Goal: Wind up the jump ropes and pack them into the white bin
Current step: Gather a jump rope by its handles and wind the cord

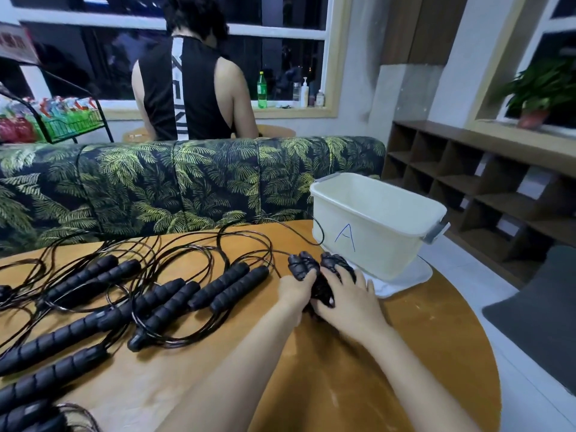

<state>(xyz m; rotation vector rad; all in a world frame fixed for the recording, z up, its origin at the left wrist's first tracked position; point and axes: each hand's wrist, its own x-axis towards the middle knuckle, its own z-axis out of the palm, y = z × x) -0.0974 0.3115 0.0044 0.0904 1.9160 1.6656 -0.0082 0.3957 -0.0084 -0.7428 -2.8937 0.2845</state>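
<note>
**Both hands close on one wound rope beside the bin**

The left hand [295, 289] and right hand [349, 299] meet just right of the frame's centre, each curled round the same wound jump rope [304, 265]. The left grips it from the 9 o'clock side. The right lies over it from 3 o'clock, fingers bent down across the black bundle. Two ribbed black handle ends stick out past the fingertips toward 12 o'clock.

The bundle sits low over the table [420, 332], just short of the white bin [383, 232]. The bin stands at 1 o'clock from the hands and has a blue "A" on its near wall.

The loose jump ropes [174, 300] lie spread from 8 to 11 o'clock on the table, handles in pairs and thin cords looping among them.

Both hands cover most of the bundle's cord, so how it is wrapped cannot be told. The bin's near wall hides its floor. The handles at 8 o'clock are cut off by the frame edge, and which cord belongs to which handle is hard to trace.
</note>
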